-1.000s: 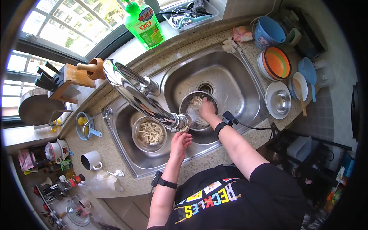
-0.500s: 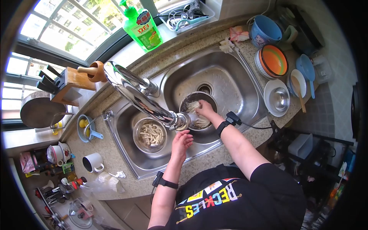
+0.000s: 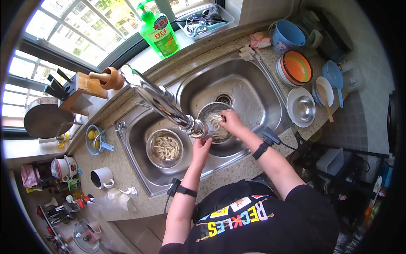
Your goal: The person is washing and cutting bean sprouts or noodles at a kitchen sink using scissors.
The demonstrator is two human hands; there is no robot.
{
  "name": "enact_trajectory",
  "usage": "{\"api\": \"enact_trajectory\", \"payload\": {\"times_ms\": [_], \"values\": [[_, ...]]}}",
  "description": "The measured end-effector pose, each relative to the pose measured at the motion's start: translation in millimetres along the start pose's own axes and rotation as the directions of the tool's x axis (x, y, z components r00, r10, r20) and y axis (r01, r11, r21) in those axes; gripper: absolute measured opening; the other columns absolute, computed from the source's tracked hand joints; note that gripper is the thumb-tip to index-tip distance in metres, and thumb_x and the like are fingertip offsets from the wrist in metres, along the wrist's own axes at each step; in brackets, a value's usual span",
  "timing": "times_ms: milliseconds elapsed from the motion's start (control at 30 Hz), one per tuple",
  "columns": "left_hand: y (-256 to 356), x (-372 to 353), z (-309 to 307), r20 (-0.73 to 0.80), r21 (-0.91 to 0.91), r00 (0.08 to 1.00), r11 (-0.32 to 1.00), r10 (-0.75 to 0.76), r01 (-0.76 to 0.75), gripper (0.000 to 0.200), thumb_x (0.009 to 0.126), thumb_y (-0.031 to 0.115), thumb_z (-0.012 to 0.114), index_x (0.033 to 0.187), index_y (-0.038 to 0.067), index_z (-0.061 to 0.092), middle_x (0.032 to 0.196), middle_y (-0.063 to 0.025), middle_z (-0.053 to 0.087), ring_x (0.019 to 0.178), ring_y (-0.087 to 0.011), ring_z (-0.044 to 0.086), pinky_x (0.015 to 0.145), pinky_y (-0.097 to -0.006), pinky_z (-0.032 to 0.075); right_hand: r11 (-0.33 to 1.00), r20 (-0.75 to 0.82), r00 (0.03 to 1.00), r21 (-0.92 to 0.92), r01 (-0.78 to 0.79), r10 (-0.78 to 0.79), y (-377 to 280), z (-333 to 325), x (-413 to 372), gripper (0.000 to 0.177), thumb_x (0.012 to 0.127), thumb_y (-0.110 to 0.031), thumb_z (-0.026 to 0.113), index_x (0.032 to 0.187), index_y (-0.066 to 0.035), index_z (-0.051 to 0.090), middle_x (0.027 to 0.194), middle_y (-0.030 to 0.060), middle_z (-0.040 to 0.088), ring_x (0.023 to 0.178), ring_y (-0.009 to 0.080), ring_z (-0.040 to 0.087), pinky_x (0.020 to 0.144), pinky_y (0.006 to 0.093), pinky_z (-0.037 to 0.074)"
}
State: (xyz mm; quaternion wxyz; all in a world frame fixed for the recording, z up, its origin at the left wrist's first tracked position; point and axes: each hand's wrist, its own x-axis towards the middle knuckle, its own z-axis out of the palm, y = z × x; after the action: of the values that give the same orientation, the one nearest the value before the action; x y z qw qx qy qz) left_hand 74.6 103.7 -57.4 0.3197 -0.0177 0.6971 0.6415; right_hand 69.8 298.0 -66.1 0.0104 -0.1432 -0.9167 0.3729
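Observation:
In the head view my right hand (image 3: 231,122) is closed on pale, thin strips that look like mushroom pieces (image 3: 216,121), inside a metal bowl (image 3: 209,111) in the right sink basin. More strips lie low in that bowl. My left hand (image 3: 201,148) is beside the bowl's near left edge, just below the faucet head (image 3: 197,128). Its fingers are drawn together, and what they hold, if anything, is too small to make out. A second bowl (image 3: 151,157) with similar pale strips stands in the left basin.
The chrome faucet (image 3: 158,103) arches over the sink between the basins. Stacked bowls (image 3: 301,67) and a steel dish (image 3: 303,111) stand on the right counter. A white mug (image 3: 101,178) and a blue colander (image 3: 90,148) are at left; a green soap bottle (image 3: 160,36) stands by the window.
My left hand has moved slightly up and right toward the bowl, its spread fingers now drawn together. My right hand has shifted a little right and lifted strips from the bowl.

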Motion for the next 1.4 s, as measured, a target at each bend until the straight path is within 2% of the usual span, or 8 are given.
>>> {"api": "enact_trajectory", "payload": {"times_ms": [100, 233, 367, 467, 567, 1033, 1167, 1400], "values": [[-1, 18, 10, 0.076, 0.116, 0.949, 0.942, 0.307, -0.314, 0.042, 0.076, 0.015, 0.067, 0.112, -0.001, 0.051, 0.095, -0.0028, 0.058, 0.085, -0.0064, 0.051, 0.072, -0.0220, 0.042, 0.991, 0.056, 0.989, 0.010, 0.134, -0.134, -21, -17, -10, 0.028, 0.062, -0.019, 0.070, 0.081, -0.001, 0.061, 0.071, 0.0147, 0.057, 0.066, 0.0276, 0.057, 0.064, 0.0375, 0.046], [25, 16, 16, 0.122, 0.112, 0.926, 0.922, 0.358, -0.371, 0.045, 0.074, 0.016, 0.069, 0.112, -0.002, 0.052, 0.096, -0.0038, 0.059, 0.086, -0.0070, 0.052, 0.072, -0.0238, 0.043, 0.982, 0.243, 0.969, 0.187, -0.002, -0.044, -44, -33, -18, 0.027, 0.068, -0.020, 0.070, 0.082, 0.002, 0.062, 0.073, 0.0125, 0.061, 0.061, 0.0199, 0.058, 0.060, 0.0334, 0.048], [37, 12, 6, 0.206, 0.213, 0.976, 0.970, 0.076, -0.121, 0.048, 0.075, 0.018, 0.066, 0.115, 0.000, 0.048, 0.095, -0.0047, 0.059, 0.082, -0.0094, 0.056, 0.071, -0.0247, 0.046, 0.744, 0.343, 0.938, 0.614, -0.264, 0.050, -41, -35, -24, 0.018, 0.079, -0.011, 0.061, 0.090, 0.002, 0.062, 0.075, 0.0070, 0.062, 0.060, 0.0108, 0.057, 0.056, 0.0249, 0.049], [41, 5, 7, 0.361, -0.486, 0.923, 0.818, -0.131, 0.307, 0.043, 0.081, 0.023, 0.052, 0.118, 0.002, 0.045, 0.097, -0.0109, 0.060, 0.079, -0.0198, 0.059, 0.071, -0.0302, 0.049, 0.546, 0.366, 0.921, 0.749, -0.376, 0.132, -36, -41, -28, 0.015, 0.083, -0.007, 0.055, 0.093, 0.001, 0.062, 0.072, 0.0044, 0.060, 0.058, 0.0091, 0.056, 0.054, 0.0209, 0.049], [42, 2, 7, 0.449, -0.668, 0.890, 0.633, -0.078, 0.392, 0.046, 0.080, 0.024, 0.051, 0.121, 0.003, 0.043, 0.098, -0.0117, 0.059, 0.081, -0.0206, 0.057, 0.071, -0.0294, 0.049, 0.436, 0.335, 0.921, 0.811, -0.390, 0.201, -35, -46, -36, 0.015, 0.085, -0.006, 0.052, 0.095, 0.001, 0.061, 0.074, 0.0044, 0.059, 0.059, 0.0088, 0.056, 0.054, 0.0194, 0.049], [41, 2, 7, 0.375, -0.736, 0.925, 0.587, -0.061, 0.337, 0.048, 0.079, 0.016, 0.060, 0.121, 0.004, 0.041, 0.106, -0.0114, 0.056, 0.090, -0.0216, 0.056, 0.074, -0.0289, 0.049, 0.210, 0.354, 0.918, 0.898, -0.387, 0.177, -41, -51, -53, 0.029, 0.075, 0.002, 0.059, 0.104, 0.002, 0.055, 0.084, 0.0047, 0.058, 0.074, 0.0107, 0.057, 0.068, 0.0226, 0.049], [47, -4, 11, 0.360, -0.703, 0.933, 0.658, 0.000, 0.271, 0.047, 0.077, 0.012, 0.062, 0.118, 0.003, 0.043, 0.107, -0.0121, 0.055, 0.092, -0.0218, 0.056, 0.077, -0.0304, 0.049, 0.245, 0.408, 0.908, 0.874, -0.419, 0.097, -38, -42, -51, 0.031, 0.074, 0.004, 0.057, 0.106, 0.002, 0.055, 0.083, 0.0040, 0.059, 0.074, 0.0111, 0.058, 0.068, 0.0231, 0.049], [53, -9, 1, 0.189, -0.369, 0.982, 0.928, 0.016, 0.056, 0.035, 0.072, 0.003, 0.064, 0.104, 0.002, 0.050, 0.095, -0.0081, 0.060, 0.081, -0.0166, 0.058, 0.073, -0.0282, 0.048, 0.911, 0.142, 0.987, 0.413, 0.013, -0.079, -55, -34, -40, 0.029, 0.071, 0.008, 0.054, 0.099, -0.001, 0.058, 0.078, 0.0078, 0.061, 0.071, 0.0137, 0.059, 0.063, 0.0251, 0.047]]}}
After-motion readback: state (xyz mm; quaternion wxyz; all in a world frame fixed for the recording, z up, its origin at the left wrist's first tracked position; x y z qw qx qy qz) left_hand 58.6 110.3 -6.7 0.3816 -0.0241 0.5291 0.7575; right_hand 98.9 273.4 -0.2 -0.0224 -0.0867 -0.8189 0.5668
